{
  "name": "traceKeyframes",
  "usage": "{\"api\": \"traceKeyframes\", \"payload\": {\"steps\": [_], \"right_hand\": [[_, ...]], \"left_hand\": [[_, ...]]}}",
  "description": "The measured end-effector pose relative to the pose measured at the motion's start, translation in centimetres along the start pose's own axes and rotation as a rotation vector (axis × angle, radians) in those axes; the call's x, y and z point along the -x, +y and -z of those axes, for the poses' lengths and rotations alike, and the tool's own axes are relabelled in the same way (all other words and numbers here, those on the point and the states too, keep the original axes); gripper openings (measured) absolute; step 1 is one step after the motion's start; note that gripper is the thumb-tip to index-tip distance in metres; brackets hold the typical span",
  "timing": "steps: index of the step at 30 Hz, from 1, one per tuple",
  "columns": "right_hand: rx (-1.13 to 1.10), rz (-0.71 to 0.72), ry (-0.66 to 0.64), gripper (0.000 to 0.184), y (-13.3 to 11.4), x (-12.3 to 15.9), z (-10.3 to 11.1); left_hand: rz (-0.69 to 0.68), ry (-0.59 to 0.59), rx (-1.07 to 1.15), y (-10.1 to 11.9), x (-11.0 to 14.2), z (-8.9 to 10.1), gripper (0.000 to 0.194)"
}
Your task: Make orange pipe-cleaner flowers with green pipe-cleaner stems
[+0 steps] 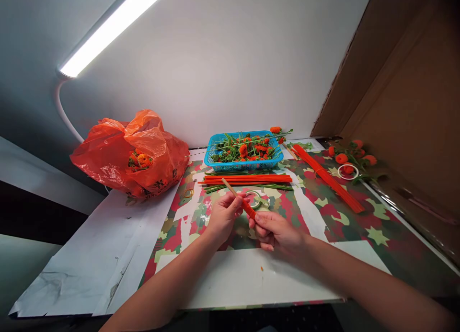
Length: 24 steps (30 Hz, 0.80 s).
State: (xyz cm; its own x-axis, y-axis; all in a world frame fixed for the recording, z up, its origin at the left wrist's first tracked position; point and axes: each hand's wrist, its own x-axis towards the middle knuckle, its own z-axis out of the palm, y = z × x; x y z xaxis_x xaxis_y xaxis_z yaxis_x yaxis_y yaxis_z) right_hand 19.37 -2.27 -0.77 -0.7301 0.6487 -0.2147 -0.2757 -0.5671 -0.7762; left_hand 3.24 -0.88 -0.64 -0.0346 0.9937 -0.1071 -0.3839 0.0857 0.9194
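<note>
Both hands share a thin wooden stick (229,186) held slanting over the table, with an orange fuzzy strip, apparently a pipe cleaner (247,209), coiled round its lower part. My left hand (221,217) pinches the stick near its middle. At the lower, orange-wrapped end, my right hand (278,230) is closed between thumb and fingers. A pale green tape roll (265,203) lies just behind the hands, partly hidden by them. Farther back rests a row of orange pipe cleaners (247,179) with green pipe cleaners (276,186) alongside.
Orange flowers with green stems fill a blue basket (244,166) at the back. An orange plastic bag (165,150) with more flowers stands left, under a lamp (111,32). On the right are an orange bundle (327,176), a white ring (348,178) and a cardboard panel (406,97).
</note>
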Motion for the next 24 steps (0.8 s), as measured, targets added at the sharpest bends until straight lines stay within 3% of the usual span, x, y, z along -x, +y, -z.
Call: {"api": "traceKeyframes", "payload": {"steps": [9, 13, 18, 24], "right_hand": [[-0.021, 0.036, -0.048, 0.025, 0.3, -0.1, 0.4], [0.022, 0.014, -0.032, 0.029, 0.1, -0.1, 0.3], [0.058, -0.033, 0.077, 0.040, -0.3, -0.1, -0.4], [0.077, 0.055, 0.009, 0.046, -0.2, -0.4, -0.6]], "left_hand": [[-0.042, 0.064, 0.017, 1.6, -0.6, 0.1, 0.044], [-0.053, 0.064, -0.013, 1.3, -0.5, 0.3, 0.043], [-0.015, -0.058, -0.121, 0.0, 0.4, -0.2, 0.037], [0.052, -0.133, -0.097, -0.2, 1.2, -0.7, 0.039]]}}
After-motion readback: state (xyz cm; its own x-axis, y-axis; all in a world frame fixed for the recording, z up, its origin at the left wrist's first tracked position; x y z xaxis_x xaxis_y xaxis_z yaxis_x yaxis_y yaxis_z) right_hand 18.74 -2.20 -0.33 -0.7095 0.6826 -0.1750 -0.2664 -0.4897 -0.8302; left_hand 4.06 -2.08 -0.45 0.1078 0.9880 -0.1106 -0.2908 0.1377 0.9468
